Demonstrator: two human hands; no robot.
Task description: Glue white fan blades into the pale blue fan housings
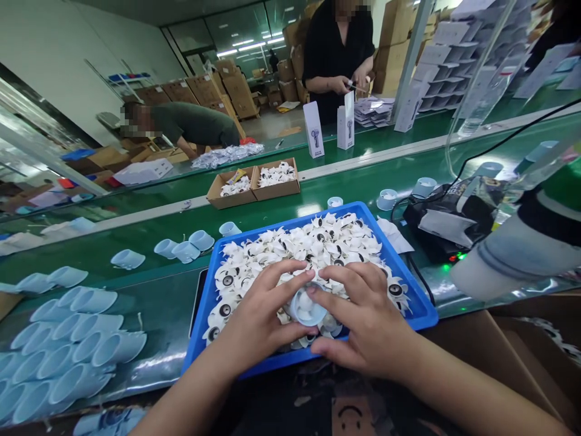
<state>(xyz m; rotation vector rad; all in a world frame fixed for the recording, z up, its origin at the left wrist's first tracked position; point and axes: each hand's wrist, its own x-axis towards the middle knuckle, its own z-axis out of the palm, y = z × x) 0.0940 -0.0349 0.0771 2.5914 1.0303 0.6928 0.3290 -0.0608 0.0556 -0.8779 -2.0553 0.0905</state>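
Note:
Between my two hands is a light-blue plastic cylinder [305, 310] with a white fan blade piece inside its round mouth. My left hand [267, 306] curls round its left side, thumb below and fingers above. On the other side my right hand [363, 315] grips it, with a fingertip at the white piece in the opening. Both hands are over a blue tray [193, 346] heaped with white fan blades [290, 242], several showing dark round centres. The cylinder's far side and underside are hidden.
Many light-blue cylinders [75, 345] crowd the left bench; others stand along the green belt [154, 218]. Two cardboard boxes [253, 197] hold white parts. On the right are a large bottle-like container [517, 254] and black cables. Two people work across the belt.

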